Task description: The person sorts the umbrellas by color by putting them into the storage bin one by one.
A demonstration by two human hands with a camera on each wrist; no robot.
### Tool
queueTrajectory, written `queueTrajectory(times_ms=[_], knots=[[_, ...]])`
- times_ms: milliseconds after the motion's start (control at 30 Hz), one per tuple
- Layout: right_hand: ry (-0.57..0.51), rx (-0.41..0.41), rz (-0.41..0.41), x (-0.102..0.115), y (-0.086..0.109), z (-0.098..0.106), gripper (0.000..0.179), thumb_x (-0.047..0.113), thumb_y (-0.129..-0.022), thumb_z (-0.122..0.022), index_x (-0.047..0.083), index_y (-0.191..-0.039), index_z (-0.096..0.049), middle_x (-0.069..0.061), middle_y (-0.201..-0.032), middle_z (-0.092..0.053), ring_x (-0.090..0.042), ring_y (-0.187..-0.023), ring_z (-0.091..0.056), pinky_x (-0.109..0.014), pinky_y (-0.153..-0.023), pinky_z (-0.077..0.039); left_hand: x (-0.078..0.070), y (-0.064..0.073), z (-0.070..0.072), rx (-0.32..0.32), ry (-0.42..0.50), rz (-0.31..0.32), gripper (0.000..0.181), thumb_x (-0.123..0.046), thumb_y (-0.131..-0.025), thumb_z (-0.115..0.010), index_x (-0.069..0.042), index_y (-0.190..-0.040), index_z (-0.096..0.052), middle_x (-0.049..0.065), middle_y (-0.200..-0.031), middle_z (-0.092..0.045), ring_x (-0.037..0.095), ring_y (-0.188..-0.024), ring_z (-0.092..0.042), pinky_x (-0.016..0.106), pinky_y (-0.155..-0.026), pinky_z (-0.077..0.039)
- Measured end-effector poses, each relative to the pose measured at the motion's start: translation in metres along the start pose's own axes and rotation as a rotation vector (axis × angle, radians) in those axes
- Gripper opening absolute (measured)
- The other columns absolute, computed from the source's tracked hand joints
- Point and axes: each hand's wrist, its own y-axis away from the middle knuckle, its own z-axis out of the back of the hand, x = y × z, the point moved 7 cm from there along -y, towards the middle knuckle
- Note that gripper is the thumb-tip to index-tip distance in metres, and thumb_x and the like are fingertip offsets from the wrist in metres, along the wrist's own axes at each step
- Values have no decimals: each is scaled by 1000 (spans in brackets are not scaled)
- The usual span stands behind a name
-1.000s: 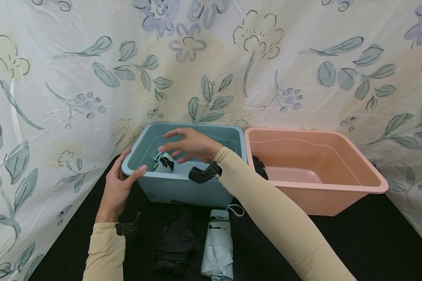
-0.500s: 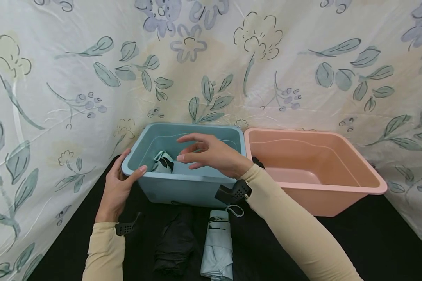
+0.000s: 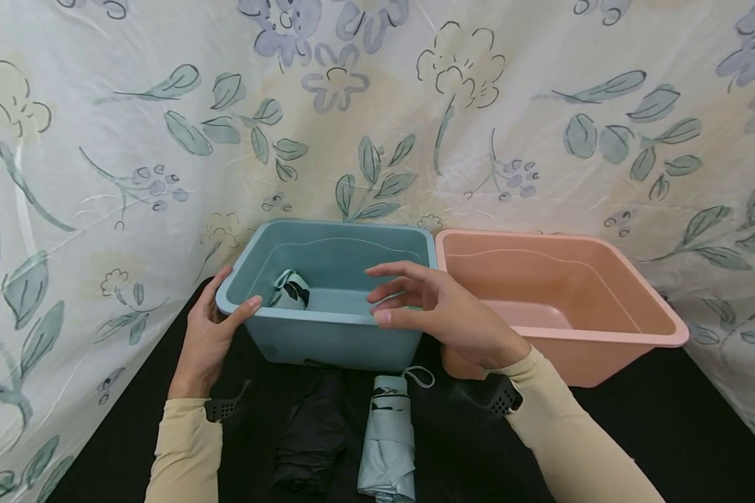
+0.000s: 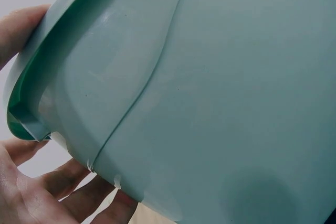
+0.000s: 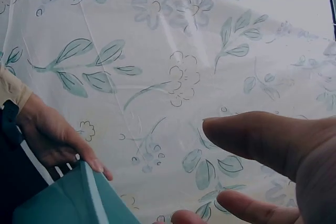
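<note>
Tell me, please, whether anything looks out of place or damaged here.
Nothing stands out: the blue bin and pink bin sit upright side by side, the pale umbrella in front lies furled, and no spill or damage shows.

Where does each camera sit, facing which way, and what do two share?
Head: on the head, facing forward and down at blue bin and pink bin; left hand, right hand, sleeves show.
Left wrist: worn there, facing the blue bin's outer wall; left hand partly shows.
Right wrist: worn there, facing floral sheet; both hands partly show.
Head and right wrist share left hand gripping blue bin.
</note>
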Motion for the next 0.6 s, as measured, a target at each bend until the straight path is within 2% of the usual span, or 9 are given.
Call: queueTrajectory(times_ms=[167,267,367,433,600], knots=[[-22,8,11,-13,26,-4,56,15,-97,-71,13,-148,-49,-20,-132,-58,-35,-122,-57,-40,-97,-51,-1,0,-1,2,-3,0,81,-19,-97,-71,-22,-163,-23,7,-163,-28,28,-140,-34,51,-116,-28],[-64,17,-10,-27,39,-8,58,13,-97,-71,9,-149,-47,-23,-132,-56,-38,-121,-56,-39,-96,-51,-1,1,-1,-1,-5,6,81,-20,-97,-71,-23,-163,-24,7,-163,-28,27,-140,-34,38,-113,-33],[-84,20,-27,-43,48,-11,58,11,-97,-70,4,-149,-45,-23,-131,-55,-39,-119,-55,-39,-97,-51,-2,1,-1,-4,-1,8,81,-20,-97,-71,-23,-163,-24,7,-163,-28,26,-139,-34,22,-103,-39],[-84,17,-49,-54,53,-13,58,12,-97,-70,3,-149,-46,-21,-129,-55,-40,-118,-55,-38,-96,-51,-2,1,0,-5,4,5,81,-19,-97,-71,-23,-162,-24,7,-163,-28,26,-139,-34,16,-96,-40],[-76,4,-122,-83,65,-17,55,15,-96,-71,8,-147,-49,-20,-128,-56,-46,-118,-52,-36,-94,-52,-3,1,-1,-3,2,0,80,-19,-97,-71,-24,-162,-25,8,-163,-28,26,-139,-34,14,-94,-41]])
